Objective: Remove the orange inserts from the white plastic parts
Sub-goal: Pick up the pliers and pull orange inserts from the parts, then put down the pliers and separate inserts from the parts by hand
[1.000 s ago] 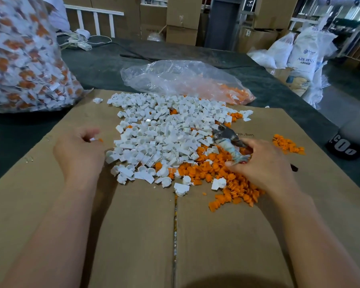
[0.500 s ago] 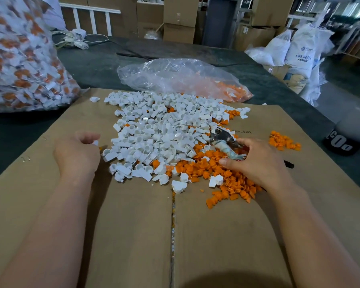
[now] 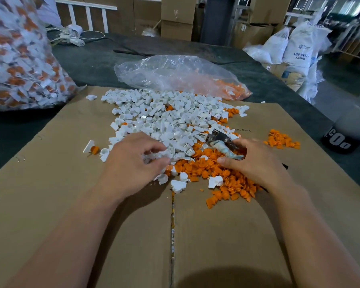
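Note:
A big pile of white plastic parts [image 3: 175, 117] lies on the cardboard sheet [image 3: 216, 235]. Loose orange inserts [image 3: 216, 173] are heaped at its near right. My left hand [image 3: 131, 163] sits at the pile's near edge, its fingers curled round a few white parts. My right hand [image 3: 256, 163] rests on the orange heap and grips pliers [image 3: 220, 142] with a taped handle, jaws pointing into the pile. One white part with its orange insert [image 3: 90, 147] lies alone on the cardboard, left of my left hand.
A smaller orange heap [image 3: 283, 140] lies at the right. A clear bag [image 3: 181, 75] holding orange pieces sits behind the pile. A large full bag of unprocessed parts [image 3: 19, 59] stands at the far left. A black container [image 3: 339, 140] stands off the table's right edge.
My left hand has moved right from the bare cardboard onto the pile's near edge, leaving a white part with an orange insert behind. My right hand with the pliers has stayed put.

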